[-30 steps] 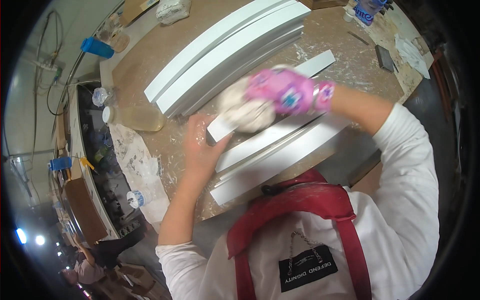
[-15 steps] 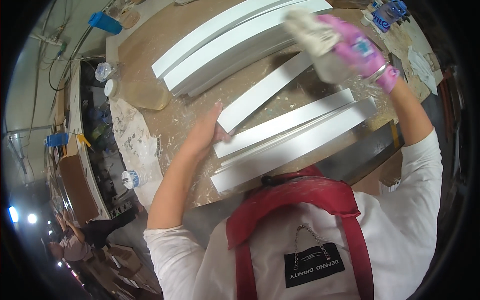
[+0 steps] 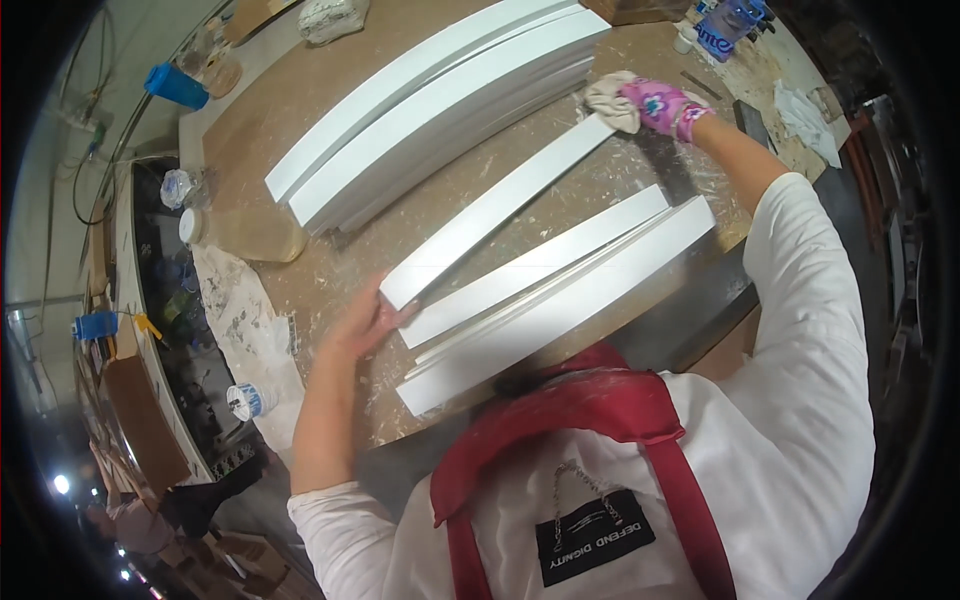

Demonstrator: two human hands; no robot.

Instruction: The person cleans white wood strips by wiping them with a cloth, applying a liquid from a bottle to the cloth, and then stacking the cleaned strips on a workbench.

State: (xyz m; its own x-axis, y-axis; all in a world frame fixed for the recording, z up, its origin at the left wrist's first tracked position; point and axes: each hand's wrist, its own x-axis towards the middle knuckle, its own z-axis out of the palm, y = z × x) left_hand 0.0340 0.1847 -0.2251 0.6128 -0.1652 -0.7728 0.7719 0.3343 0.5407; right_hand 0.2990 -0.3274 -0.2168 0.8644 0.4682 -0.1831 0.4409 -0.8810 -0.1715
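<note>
A long white board (image 3: pixel 490 218) lies slantwise over the worktable. My bare left hand (image 3: pixel 362 320) grips its near left end, fingers closed round the edge. At the far right end, my right hand (image 3: pixel 665 108), in a pink flowered glove, clutches a cream cloth (image 3: pixel 610 97) against the board. Closer to my body rest a second white board (image 3: pixel 535 265) and another white board (image 3: pixel 575 305), side by side, with narrow edges showing between them. Beyond the held board stands a stack of similar white boards (image 3: pixel 430 160).
The brown, paint-spattered worktable (image 3: pixel 250 120) carries a jug of yellowish liquid (image 3: pixel 255 232) on the left. A small white tub (image 3: pixel 250 401) sits near its left edge. Far right are a blue-labelled clear bottle (image 3: pixel 730 28) and white paper (image 3: pixel 805 120). Another person (image 3: pixel 140 520) is at lower left.
My right hand with the cloth has come down from above onto the board's far end. The view has shifted; my left hand still holds the near end.
</note>
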